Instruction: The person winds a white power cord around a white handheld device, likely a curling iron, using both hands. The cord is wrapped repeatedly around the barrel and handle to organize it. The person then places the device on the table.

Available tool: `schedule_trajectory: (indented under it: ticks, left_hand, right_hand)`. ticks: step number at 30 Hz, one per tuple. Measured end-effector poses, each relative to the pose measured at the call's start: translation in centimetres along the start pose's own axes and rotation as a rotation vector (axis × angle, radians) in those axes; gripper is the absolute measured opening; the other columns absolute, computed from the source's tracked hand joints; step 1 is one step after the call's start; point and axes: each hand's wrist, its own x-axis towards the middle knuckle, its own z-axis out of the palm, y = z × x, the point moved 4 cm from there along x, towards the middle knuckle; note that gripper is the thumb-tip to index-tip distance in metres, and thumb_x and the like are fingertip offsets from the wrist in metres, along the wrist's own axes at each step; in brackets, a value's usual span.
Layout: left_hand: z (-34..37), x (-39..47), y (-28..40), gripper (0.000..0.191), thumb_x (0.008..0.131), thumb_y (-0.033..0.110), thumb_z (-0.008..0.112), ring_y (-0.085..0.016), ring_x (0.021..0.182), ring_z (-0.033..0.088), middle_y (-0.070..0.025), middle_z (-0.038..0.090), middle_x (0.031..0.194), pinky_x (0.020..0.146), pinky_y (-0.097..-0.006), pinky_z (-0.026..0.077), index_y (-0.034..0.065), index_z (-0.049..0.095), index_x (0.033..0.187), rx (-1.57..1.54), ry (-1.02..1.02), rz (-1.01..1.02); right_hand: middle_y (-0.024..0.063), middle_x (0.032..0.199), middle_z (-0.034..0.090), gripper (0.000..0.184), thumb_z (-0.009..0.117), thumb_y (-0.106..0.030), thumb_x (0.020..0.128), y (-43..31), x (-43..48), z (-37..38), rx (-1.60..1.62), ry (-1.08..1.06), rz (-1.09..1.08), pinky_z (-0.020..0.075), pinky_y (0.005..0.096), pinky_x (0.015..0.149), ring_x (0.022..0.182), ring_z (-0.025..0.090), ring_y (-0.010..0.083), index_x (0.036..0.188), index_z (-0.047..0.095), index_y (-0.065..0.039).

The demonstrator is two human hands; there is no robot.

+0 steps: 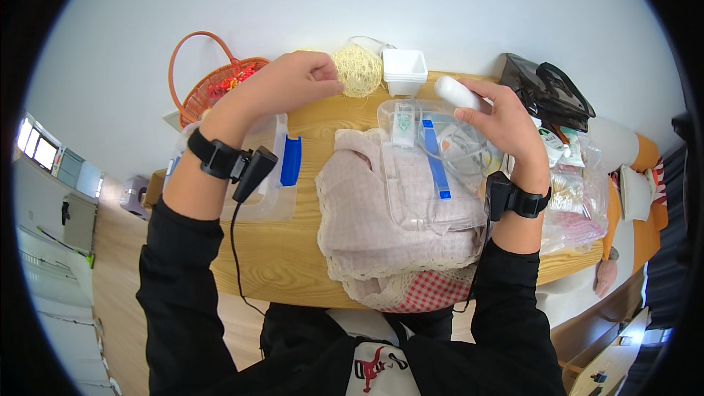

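Observation:
My right hand (498, 115) grips a smooth white rounded object (455, 92) between thumb and fingers; its exact kind is unclear. Below it, a clear plastic lid (404, 192) with a blue strip handle (436, 159) lies on a folded pale lace-edged cloth (352, 203). A thin coiled cable (484, 162) and a small white packet (403, 124) rest on the lid. My left hand (302, 80) hovers near a pale yellow woven ball (358, 70), fingers bent; I see nothing in it, though its palm side is hidden.
A clear plastic box (264, 187) with a blue latch (291, 161) stands at left, behind my forearm. An orange wicker basket (190, 104) holds red-wrapped items. Stacked white containers (405, 69) stand at the back. Right are a black glossy bag (544, 93) and clear plastic bags (577, 209).

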Motion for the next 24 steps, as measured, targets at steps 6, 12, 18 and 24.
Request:
schedule_trajectory:
  ticks: [6, 12, 18, 24]
  left_hand:
    - [1.5, 0.3, 5.8, 0.026, 0.1, 0.029, 0.073, -0.01, 0.078, 0.059, 0.0001, 0.067, 0.084, 0.072, -0.0286, 0.051, 0.0037, 0.073, 0.102, -0.114, 0.015, 0.198]
    - [3.5, 3.3, 8.8, 0.032, 0.099, 0.033, 0.075, -0.011, 0.078, 0.062, -0.0025, 0.071, 0.085, 0.072, -0.0292, 0.052, 0.0019, 0.074, 0.103, -0.189, -0.009, 0.29]
    - [1.6, 9.3, 9.8, 0.036, 0.101, 0.039, 0.07, -0.016, 0.092, 0.072, -0.0062, 0.077, 0.099, 0.08, -0.0305, 0.057, 0.0041, 0.075, 0.107, -0.089, -0.014, 0.286]
    - [0.3, 14.9, 12.1, 0.035, 0.099, 0.037, 0.068, -0.017, 0.089, 0.072, -0.0076, 0.076, 0.103, 0.077, -0.034, 0.057, 0.0036, 0.072, 0.11, -0.61, 0.152, 0.209]
  right_hand:
    - [0.0119, 0.111, 0.077, 0.049, 0.082, -0.011, 0.091, 0.1, 0.2, -0.2, 0.023, 0.007, -0.035, 0.0555, 0.0357, 0.093, 0.101, 0.066, 0.0162, 0.136, 0.068, 0.003]
    - [0.0141, 0.11, 0.077, 0.049, 0.082, -0.012, 0.09, 0.1, 0.0, -0.7, 0.01, 0.023, -0.056, 0.0557, 0.0351, 0.091, 0.099, 0.068, 0.0184, 0.135, 0.068, 0.002]
    - [0.0157, 0.108, 0.077, 0.049, 0.082, -0.014, 0.09, 0.0, -0.6, -2.0, 0.023, 0.096, -0.093, 0.0553, 0.0342, 0.089, 0.095, 0.069, 0.0206, 0.134, 0.069, 0.002]
    - [0.0084, 0.108, 0.075, 0.052, 0.084, -0.021, 0.092, 0.2, -1.1, -3.8, 0.097, 0.236, -0.103, 0.0531, 0.0326, 0.089, 0.097, 0.065, 0.0158, 0.136, 0.068, 0.002]
